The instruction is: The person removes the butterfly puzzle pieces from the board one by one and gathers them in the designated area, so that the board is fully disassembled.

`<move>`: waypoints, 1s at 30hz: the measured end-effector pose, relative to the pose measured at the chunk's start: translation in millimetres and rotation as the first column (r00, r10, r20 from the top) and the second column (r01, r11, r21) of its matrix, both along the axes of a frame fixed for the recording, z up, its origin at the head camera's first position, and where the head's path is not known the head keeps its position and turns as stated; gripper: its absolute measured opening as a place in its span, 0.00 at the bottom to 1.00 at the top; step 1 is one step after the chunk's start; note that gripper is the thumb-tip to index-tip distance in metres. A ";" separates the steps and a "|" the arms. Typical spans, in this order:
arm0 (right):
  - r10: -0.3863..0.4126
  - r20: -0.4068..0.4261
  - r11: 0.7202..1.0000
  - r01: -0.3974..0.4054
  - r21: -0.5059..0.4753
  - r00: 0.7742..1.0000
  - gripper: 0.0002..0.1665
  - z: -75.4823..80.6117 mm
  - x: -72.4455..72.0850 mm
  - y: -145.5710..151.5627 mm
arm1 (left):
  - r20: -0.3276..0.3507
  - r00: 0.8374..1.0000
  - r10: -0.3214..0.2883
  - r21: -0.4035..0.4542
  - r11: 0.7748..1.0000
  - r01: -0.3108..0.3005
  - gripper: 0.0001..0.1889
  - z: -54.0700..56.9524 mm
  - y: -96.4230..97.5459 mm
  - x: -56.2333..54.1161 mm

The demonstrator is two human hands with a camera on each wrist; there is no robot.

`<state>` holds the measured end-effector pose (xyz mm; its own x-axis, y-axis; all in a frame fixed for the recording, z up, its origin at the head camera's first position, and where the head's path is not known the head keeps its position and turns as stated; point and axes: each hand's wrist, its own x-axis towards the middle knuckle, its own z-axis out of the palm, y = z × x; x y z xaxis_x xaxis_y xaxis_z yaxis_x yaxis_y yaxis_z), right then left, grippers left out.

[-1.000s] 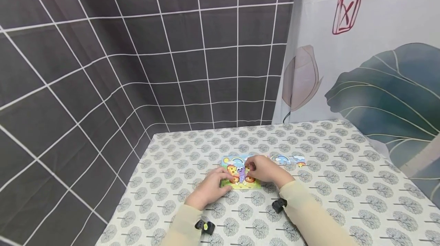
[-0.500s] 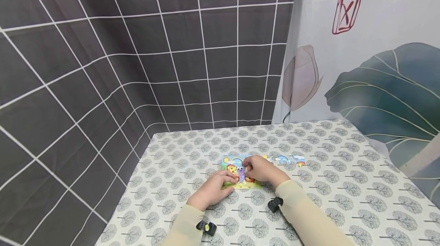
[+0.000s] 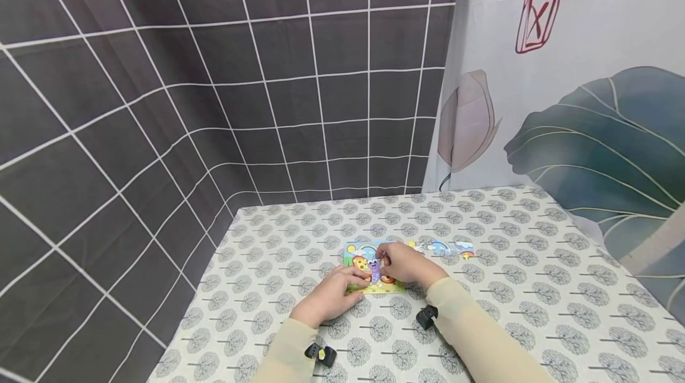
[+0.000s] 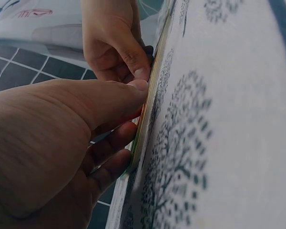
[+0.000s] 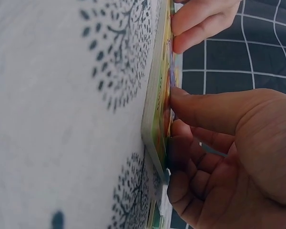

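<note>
A thin picture board [image 3: 353, 289] lies flat on the patterned cloth, printed with a smiling purple caterpillar [image 3: 374, 273] between orange butterfly wings. My left hand [image 3: 332, 294] comes in from the left; its fingers rest on the lower left of the picture and its thumb is by the near edge. Bent over the board's right half, my right hand [image 3: 409, 264] touches the surface with thumb and fingertips. In the right wrist view the right thumb [image 5: 200, 107] meets the picture near the purple figure. Whether something is pinched beneath those fingers is hidden.
Beyond the right hand lies a flat strip [image 3: 441, 248] of similar picture with blue sky and clouds, partly covered by that hand. Tree-printed cloth [image 3: 299, 228] covers the table. A dark grid curtain [image 3: 289, 103] and a white floral curtain [image 3: 471, 44] stand behind.
Both hands have shifted slightly: the left hand further right over the board, the right hand a little left. Over the last half second they hardly move, and the board stays put.
</note>
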<state>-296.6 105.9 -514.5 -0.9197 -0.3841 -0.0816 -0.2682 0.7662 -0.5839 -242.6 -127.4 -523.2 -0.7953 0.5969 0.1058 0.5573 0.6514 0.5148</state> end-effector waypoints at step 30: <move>-0.039 -0.125 0.999 0.038 -0.015 0.991 0.10 4.2 -6.4 -2.1 | 0.025 1.000 -0.004 0.008 1.000 0.004 0.18 -1.6 -2.0 -0.8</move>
